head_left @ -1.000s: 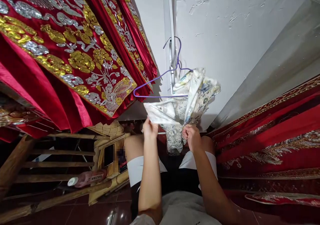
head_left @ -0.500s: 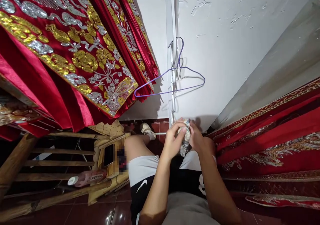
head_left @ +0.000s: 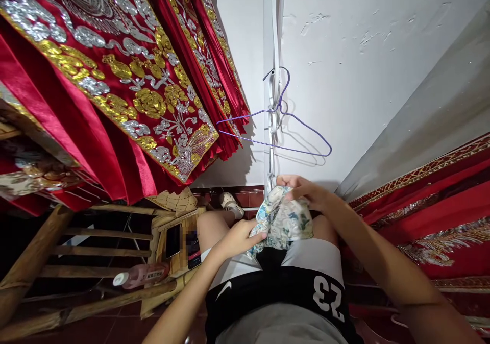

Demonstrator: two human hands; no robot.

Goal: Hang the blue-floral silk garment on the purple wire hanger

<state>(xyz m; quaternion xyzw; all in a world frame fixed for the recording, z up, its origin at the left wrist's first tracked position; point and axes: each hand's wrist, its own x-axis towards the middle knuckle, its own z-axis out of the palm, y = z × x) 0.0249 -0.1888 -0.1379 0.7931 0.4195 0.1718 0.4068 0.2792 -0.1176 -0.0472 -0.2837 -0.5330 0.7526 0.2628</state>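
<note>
A crumpled piece of floral cloth (head_left: 289,221), whitish with blue and green patterning, spreads between my hands above my lap. My left hand (head_left: 243,238) grips its lower left edge, thumb on top. At the upper right edge my right hand (head_left: 302,190) pinches the fabric with bent fingers. Folds hide what kind of article the cloth is. Beyond my hands, a thin purple wire hanger (head_left: 302,122) hangs tilted from a white upright strip (head_left: 274,43) against the wall.
Red garments (head_left: 153,104) with gold and silver sequins hang at left, and a red embroidered fabric (head_left: 440,206) at right. A bamboo frame (head_left: 103,252) stands low on the left, with a pink bottle (head_left: 143,275) and a dark phone-like slab (head_left: 173,241) on it.
The cloth, bunched small between both hands before, is now spread wider. My left hand has moved left and down, and my right hand slightly up. The hanger has swung and tilts the other way.
</note>
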